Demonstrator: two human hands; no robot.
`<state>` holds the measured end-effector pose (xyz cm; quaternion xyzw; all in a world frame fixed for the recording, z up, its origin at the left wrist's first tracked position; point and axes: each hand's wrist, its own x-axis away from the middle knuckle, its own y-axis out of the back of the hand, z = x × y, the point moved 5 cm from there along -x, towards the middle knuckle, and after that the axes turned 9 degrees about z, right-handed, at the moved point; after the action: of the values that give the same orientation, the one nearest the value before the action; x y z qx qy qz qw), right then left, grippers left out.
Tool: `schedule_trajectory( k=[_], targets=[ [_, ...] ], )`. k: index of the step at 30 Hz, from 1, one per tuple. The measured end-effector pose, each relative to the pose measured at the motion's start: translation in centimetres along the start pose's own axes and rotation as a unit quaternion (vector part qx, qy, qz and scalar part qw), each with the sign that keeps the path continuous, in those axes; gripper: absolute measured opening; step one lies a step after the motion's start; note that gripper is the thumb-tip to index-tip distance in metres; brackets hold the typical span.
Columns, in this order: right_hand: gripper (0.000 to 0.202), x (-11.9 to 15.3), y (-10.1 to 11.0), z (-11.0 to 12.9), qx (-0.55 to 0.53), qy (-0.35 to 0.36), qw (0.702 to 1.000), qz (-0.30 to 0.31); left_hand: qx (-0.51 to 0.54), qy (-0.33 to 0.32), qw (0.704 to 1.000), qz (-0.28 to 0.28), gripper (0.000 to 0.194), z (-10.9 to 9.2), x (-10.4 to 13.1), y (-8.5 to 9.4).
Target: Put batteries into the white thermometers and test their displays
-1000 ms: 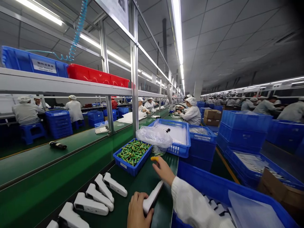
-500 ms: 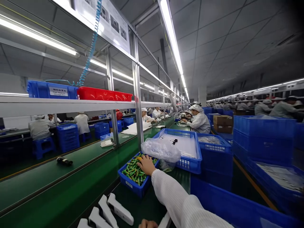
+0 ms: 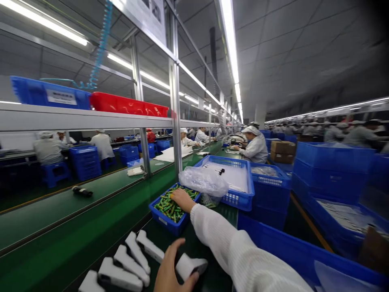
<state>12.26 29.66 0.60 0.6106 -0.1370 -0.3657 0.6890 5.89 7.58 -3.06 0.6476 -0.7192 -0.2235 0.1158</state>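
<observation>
My right hand (image 3: 183,199) reaches into a small blue bin (image 3: 170,228) heaped with green batteries (image 3: 169,207). Its fingers are drawn together and bent down onto the pile; their tips are partly hidden. At the bottom, my left hand (image 3: 174,265) has thumb and forefinger apart, on either side of a white pistol-shaped housing (image 3: 189,265). No firm grip on it shows. Left of that hand, several similar white housings (image 3: 131,265) lie in a row on the green bench.
Behind the bin sit a clear plastic bag (image 3: 203,181) and a blue tray (image 3: 251,190) with white parts. A metal post (image 3: 175,93) rises beside the bin. A dark object (image 3: 82,191) lies on the green line at left. Blue crates (image 3: 331,174) stand right; a co-worker (image 3: 253,146) sits further along.
My left hand has come further into view with its fingers spread by the white housing. My right hand's fingers, earlier spread over the batteries, have drawn together. The camera has tilted slightly down.
</observation>
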Motion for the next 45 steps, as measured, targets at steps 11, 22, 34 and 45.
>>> schedule_trajectory(
  k=[11, 22, 34, 45],
  targets=[
    [0.027, -1.5, 3.9, 12.3, -0.506, 0.052, 0.858, -0.063, 0.535, -0.04, 0.744, -0.399, 0.029, -4.9, 7.9, 17.4],
    [0.029, 6.4, 5.5, 27.9, -0.676, 0.206, 0.706, 0.046, 0.562, -0.231, 0.702, -0.372, 0.036, -5.4, 10.1, 20.7],
    [0.019, 7.4, 5.9, 28.8, -0.428, 0.299, 0.851, 0.054, 0.457, -0.238, 0.726, -0.455, 0.037, -6.0, 10.7, 20.6],
    [0.014, 7.3, 3.9, 29.3, -0.474, 0.274, 0.836, -0.025, 0.551, -0.209, 0.7, -0.404, 0.04, -6.2, 9.8, 18.4]
  ],
)
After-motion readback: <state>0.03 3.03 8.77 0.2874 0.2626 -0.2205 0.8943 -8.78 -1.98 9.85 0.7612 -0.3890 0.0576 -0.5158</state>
